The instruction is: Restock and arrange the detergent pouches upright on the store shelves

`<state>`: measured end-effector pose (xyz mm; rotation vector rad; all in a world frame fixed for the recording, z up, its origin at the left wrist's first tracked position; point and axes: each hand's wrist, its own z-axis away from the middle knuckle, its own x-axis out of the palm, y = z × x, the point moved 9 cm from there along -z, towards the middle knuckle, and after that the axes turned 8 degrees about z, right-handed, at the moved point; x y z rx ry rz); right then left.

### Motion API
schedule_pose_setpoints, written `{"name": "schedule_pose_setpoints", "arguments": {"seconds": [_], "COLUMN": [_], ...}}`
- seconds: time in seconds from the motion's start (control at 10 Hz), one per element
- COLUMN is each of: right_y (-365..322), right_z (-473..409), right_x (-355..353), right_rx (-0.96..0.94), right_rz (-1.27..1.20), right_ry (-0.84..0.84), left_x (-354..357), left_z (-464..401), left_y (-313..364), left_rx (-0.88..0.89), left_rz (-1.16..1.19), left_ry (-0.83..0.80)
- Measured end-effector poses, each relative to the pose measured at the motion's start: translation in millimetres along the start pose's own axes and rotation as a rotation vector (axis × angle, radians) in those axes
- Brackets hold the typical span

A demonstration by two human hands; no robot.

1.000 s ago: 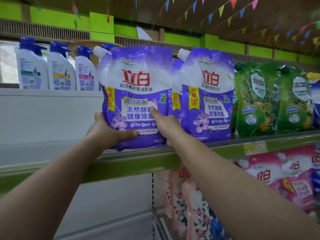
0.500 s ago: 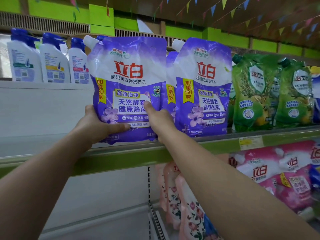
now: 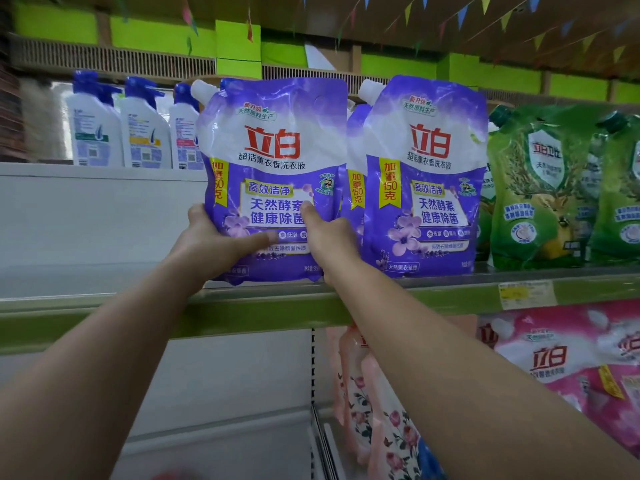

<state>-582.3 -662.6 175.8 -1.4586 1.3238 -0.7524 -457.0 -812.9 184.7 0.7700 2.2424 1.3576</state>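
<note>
- White bottles (image 3: 145, 133) stand at the far left, well apart from the work.
- The left hand (image 3: 207, 244) grips the lower left corner of the purple pouch (image 3: 273, 178), thumb laid across its front.
- That pouch stands upright, long axis vertical, its base at the shelf (image 3: 242, 306) edge, straight ahead of both hands.
- The right hand (image 3: 329, 237) clasps its lower right edge, thumb on the front, equally near.
- Just beside it stands a second purple pouch (image 3: 426, 174), then green pouches (image 3: 543, 188).

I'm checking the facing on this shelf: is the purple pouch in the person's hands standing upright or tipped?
Upright: the purple pouch faces forward, spout on top, base at the shelf edge, gripped by the left hand and right hand.
</note>
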Motion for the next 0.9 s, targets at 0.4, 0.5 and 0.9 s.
{"name": "schedule_pose_setpoints", "arguments": {"seconds": [0.4, 0.5, 0.9], "right_y": [-25.7, -28.1, -11.7], "right_z": [23.4, 33.2, 54.6], "right_x": [-23.5, -27.3, -62.0], "right_rx": [-0.336, -0.421, -0.442], "right_rz": [0.051, 0.076, 0.078], "right_ry": [0.177, 0.180, 0.147], "left_x": [23.1, 31.1, 66.7], "left_z": [31.1, 41.4, 80.5], "left_y": [16.6, 17.7, 31.4], "left_rx": [0.143, 0.142, 0.141], "left_rz": [-0.234, -0.266, -0.383], "left_ry": [0.286, 0.270, 0.202]}}
